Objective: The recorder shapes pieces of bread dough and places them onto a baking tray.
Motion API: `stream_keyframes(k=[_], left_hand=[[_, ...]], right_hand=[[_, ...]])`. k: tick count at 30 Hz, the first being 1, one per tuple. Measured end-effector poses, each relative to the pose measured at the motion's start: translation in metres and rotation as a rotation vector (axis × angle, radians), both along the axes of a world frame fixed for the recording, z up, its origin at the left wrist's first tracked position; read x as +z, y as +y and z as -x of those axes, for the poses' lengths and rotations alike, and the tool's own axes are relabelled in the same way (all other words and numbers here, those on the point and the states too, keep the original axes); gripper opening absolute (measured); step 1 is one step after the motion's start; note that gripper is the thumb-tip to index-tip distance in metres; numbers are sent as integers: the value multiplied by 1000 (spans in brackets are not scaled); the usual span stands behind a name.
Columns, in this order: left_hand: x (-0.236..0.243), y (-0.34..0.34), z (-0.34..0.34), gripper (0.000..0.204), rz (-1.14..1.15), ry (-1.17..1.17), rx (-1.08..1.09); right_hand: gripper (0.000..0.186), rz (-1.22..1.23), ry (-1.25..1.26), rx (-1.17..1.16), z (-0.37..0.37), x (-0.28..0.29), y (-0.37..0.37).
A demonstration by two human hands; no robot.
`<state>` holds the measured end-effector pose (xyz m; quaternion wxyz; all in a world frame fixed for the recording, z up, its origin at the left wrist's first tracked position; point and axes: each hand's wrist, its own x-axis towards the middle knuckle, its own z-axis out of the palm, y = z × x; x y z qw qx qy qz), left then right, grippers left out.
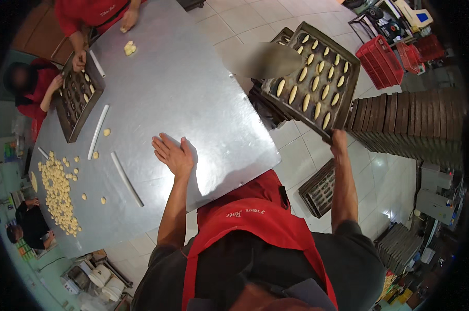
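My left hand [175,155] is open, palm down with fingers outstretched, at the near part of the metal table [208,88]; I cannot tell whether it touches the surface. Off the table's right side, my right hand [339,142] grips the near corner of a dark baking tray [352,85]. That tray is tilted and holds rows of pale, elongated dough pieces [315,83]. A blurred patch hides its left edge, and other trays show partly beneath it. Nearest to my left hand on the table is a white rolling pin [126,179].
More rolling pins [98,132] and many dough balls [61,194] lie at the table's left. Two co-workers reach to a partly filled tray [92,106] there. A tall tray stack [405,119] and red crates [379,62] stand right; another tray [318,189] is low down near my right arm.
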<state>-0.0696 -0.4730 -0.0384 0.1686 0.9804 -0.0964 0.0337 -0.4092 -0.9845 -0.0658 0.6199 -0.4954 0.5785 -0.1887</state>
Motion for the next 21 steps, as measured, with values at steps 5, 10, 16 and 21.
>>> stream_keyframes(k=[5,10,16,21], left_hand=[[-2,-50,-24,84,-114,-13,31],[-9,-60,-28,79,-93,-48,-18],[-2,-52,-23,78,-129,-90,-18],[1,-57,-24,77,-122,-87,3]], right_hand=[[37,3,123,-120,-54,-109,-111],[39,181,500,-120,-59,-226,-135],[71,-99,144,-77,-98,-213,-77],[72,-69,54,-14,-77,-226,-85]])
